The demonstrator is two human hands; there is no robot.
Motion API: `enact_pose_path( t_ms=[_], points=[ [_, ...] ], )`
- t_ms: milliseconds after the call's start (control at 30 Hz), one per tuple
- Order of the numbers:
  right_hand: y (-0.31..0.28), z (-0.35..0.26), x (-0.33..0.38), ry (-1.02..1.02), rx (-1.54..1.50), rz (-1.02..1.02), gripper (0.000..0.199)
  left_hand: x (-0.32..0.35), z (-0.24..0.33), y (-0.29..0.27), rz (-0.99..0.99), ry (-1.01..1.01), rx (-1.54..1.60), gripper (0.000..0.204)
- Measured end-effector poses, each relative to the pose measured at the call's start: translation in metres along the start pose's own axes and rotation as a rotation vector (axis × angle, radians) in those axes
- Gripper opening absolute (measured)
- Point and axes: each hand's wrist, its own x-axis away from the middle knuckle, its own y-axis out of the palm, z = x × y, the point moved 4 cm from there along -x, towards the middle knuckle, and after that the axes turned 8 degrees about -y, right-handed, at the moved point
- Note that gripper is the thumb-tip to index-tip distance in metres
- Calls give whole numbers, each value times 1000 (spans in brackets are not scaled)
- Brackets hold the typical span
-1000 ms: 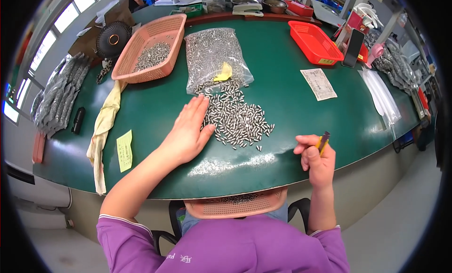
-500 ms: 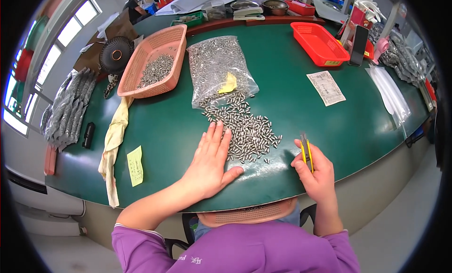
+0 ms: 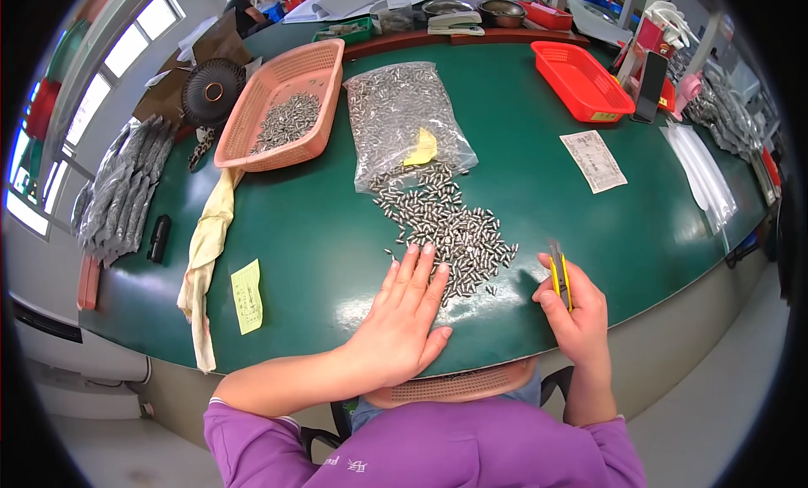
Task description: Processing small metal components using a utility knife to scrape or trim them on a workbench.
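Observation:
My left hand [image 3: 402, 320] lies palm down on the green table, fingers spread, its fingertips at the near left edge of a heap of small silvery metal pins [image 3: 467, 236]. The heap runs back to the mouth of a clear plastic bag [image 3: 400, 109], which lies flat and full of the same parts. A yellow slip [image 3: 422, 147] shows at the bag's mouth. Right of the heap, my right hand [image 3: 579, 315] is closed around a yellow and black utility knife [image 3: 560, 278], held upright with its tip pointing away from me. The knife is apart from the heap.
A pink basket [image 3: 240, 109] with some metal pins stands back left; another basket [image 3: 454, 385] rests on my lap under the table edge. A red tray [image 3: 581, 82], a phone [image 3: 650, 86] and a paper slip [image 3: 594, 161] are at right. A cloth strip [image 3: 206, 252] lies left.
My left hand has slid nearer to me and slightly right, away from the upper part of the heap. My right hand keeps hold of the knife, a little lower in view.

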Motion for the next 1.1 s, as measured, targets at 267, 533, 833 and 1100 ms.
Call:
enact_pose_path(
  t_ms=[267,533,833,1100],
  points=[
    [1,4,-1,-1,-2,19,39,0,2,-3,-51,24,-20,82],
    [-3,3,-1,41,-42,26,40,-8,-12,-46,174,-97,102,70],
    [-4,4,0,103,-207,-23,39,-15,-74,-67,304,-254,17,41],
    [-2,4,1,71,-172,10,40,-40,-79,-53,253,-211,147,23]
  ],
)
